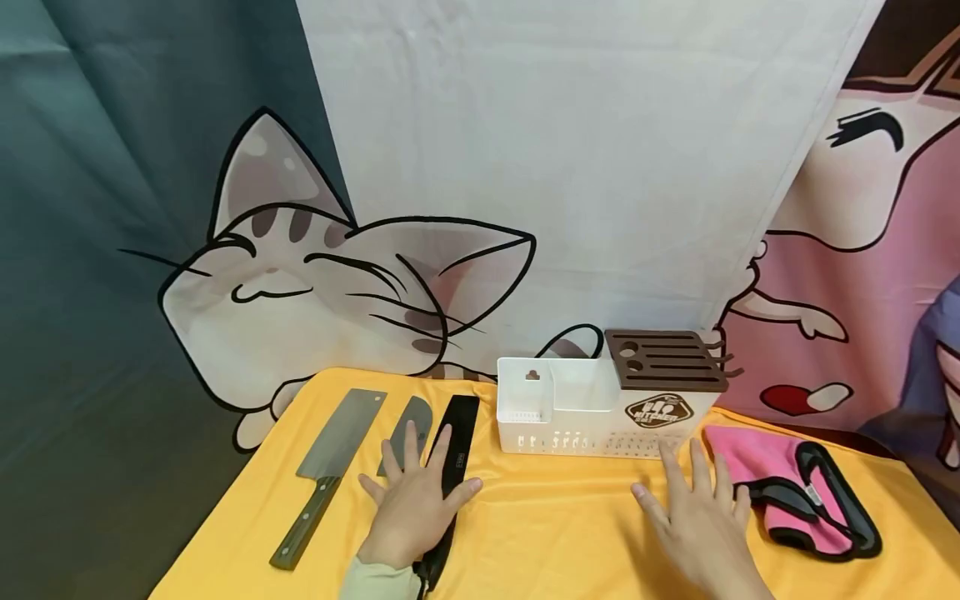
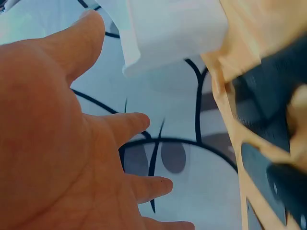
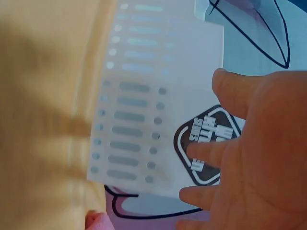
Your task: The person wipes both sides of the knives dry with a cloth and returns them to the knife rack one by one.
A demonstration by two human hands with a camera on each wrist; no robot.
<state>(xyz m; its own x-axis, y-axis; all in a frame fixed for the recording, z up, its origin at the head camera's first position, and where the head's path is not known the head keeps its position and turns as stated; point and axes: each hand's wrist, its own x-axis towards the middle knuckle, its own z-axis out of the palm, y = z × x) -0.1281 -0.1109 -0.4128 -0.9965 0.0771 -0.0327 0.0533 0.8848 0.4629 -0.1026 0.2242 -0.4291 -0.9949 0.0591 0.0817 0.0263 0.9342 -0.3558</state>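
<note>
Fingers spread, my left hand [image 1: 415, 512] hovers with nothing in its grip, overlapping a long black flat object [image 1: 461, 433] in the head view. Just beyond its fingertips lies a knife-like grey blade [image 1: 415, 417], its lower part hidden behind the hand. To the left lies a cleaver [image 1: 341, 437] with a dark green handle. My right hand [image 1: 701, 521], likewise spread and holding nothing, is in front of a white kitchen rack [image 1: 562, 437] with a brown slotted top [image 1: 667, 360]. The right wrist view shows the rack's perforated side [image 3: 144, 96] beyond the fingers.
A yellow cloth [image 1: 540, 533] covers the table. On the right lies a folded pink fabric item [image 1: 757, 450] with black trim. Behind the table hangs a curtain [image 1: 600, 167] printed with a cartoon cat. Brown hooks [image 1: 731, 367] stick out from the rack's right end.
</note>
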